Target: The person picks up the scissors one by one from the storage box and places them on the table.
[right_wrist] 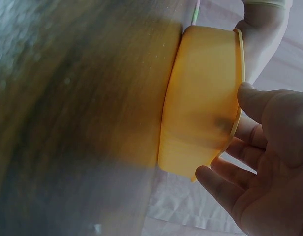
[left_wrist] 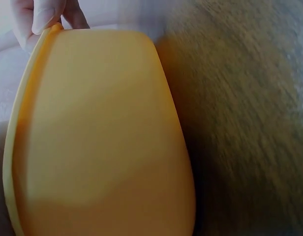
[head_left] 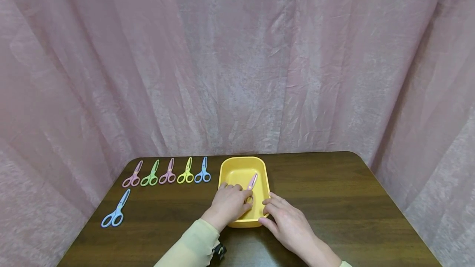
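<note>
My left hand [head_left: 229, 204] reaches into a yellow plastic box [head_left: 242, 160]. Its thumb and finger pinch the handle of small pink scissors [head_left: 252, 182], whose blades point away from me. Part of the handles is hidden behind those fingers. On the box's right side, my right hand [head_left: 293, 221] holds the rim near the close corner. The right wrist view shows the right thumb on the rim, with fingers reaching over it and one finger outside the wall [right_wrist: 203, 93]. In the left wrist view, the box's outer wall [left_wrist: 102, 123] fills much of the picture.
Left of the box lies a row of scissors: pink [head_left: 132, 176], green [head_left: 150, 177], another pink [head_left: 168, 175], yellow [head_left: 185, 175] and blue [head_left: 203, 173]. Light blue scissors [head_left: 115, 214] lie closer to me. A pink curtain [head_left: 237, 73] hangs behind the dark wooden table [head_left: 334, 193].
</note>
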`<action>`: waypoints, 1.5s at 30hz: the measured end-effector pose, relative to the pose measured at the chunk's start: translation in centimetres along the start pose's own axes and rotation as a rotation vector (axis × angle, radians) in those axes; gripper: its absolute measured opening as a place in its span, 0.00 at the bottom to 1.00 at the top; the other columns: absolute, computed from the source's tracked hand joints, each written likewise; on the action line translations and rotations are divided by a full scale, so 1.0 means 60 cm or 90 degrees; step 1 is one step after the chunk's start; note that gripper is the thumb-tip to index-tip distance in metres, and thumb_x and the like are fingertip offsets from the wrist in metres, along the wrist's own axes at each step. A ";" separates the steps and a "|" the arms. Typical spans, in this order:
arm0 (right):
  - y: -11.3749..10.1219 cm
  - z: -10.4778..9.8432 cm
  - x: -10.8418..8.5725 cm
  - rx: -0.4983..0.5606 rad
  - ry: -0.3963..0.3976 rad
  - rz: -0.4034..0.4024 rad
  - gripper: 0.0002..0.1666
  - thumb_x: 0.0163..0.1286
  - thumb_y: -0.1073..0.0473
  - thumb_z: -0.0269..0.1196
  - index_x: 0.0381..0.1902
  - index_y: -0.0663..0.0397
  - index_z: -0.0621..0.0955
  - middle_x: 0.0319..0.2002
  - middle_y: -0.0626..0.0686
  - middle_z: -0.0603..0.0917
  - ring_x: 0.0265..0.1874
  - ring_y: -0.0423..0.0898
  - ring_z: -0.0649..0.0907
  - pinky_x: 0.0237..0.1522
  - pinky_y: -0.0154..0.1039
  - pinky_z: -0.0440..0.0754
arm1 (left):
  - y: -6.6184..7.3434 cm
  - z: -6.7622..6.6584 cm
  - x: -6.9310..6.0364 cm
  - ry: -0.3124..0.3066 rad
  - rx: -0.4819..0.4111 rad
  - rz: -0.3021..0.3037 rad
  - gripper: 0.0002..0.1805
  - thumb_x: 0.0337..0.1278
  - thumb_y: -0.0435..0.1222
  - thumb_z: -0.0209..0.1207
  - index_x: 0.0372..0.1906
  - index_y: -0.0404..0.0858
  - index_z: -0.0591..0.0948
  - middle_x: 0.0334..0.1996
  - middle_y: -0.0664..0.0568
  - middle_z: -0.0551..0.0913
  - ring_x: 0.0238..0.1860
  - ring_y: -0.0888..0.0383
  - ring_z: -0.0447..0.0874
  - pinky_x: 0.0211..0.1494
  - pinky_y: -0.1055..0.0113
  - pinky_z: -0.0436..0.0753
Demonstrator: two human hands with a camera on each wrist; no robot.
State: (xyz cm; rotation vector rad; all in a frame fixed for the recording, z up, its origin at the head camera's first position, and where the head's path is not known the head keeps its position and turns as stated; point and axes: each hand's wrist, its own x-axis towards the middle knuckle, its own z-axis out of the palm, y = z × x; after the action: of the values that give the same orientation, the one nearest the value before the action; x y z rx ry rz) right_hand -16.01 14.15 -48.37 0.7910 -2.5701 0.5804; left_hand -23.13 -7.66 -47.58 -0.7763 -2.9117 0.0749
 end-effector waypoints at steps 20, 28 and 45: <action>-0.001 0.000 -0.001 0.006 0.003 0.002 0.12 0.71 0.48 0.78 0.38 0.45 0.86 0.55 0.48 0.90 0.71 0.53 0.82 0.63 0.53 0.86 | -0.004 0.006 0.002 0.071 0.006 0.019 0.06 0.64 0.44 0.75 0.42 0.50 0.89 0.32 0.53 0.85 0.32 0.50 0.85 0.41 0.54 0.80; -0.001 0.001 -0.001 0.008 0.006 0.001 0.11 0.70 0.49 0.78 0.37 0.44 0.86 0.55 0.48 0.90 0.71 0.54 0.83 0.63 0.52 0.86 | -0.004 0.006 0.003 0.066 0.002 0.021 0.06 0.64 0.43 0.75 0.40 0.49 0.89 0.30 0.53 0.84 0.30 0.51 0.83 0.40 0.54 0.80; 0.001 0.000 0.000 0.003 0.005 -0.003 0.12 0.71 0.48 0.78 0.36 0.44 0.84 0.55 0.49 0.90 0.71 0.54 0.83 0.63 0.53 0.86 | -0.007 0.012 0.002 0.127 0.019 0.041 0.08 0.62 0.42 0.74 0.42 0.47 0.89 0.28 0.51 0.84 0.30 0.49 0.81 0.37 0.54 0.81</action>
State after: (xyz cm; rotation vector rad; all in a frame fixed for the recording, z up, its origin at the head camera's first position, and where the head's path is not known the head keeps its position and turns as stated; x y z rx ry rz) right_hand -16.02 14.19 -48.39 0.7945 -2.5594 0.5882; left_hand -23.55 -7.95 -48.26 -0.8211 -2.6927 0.0444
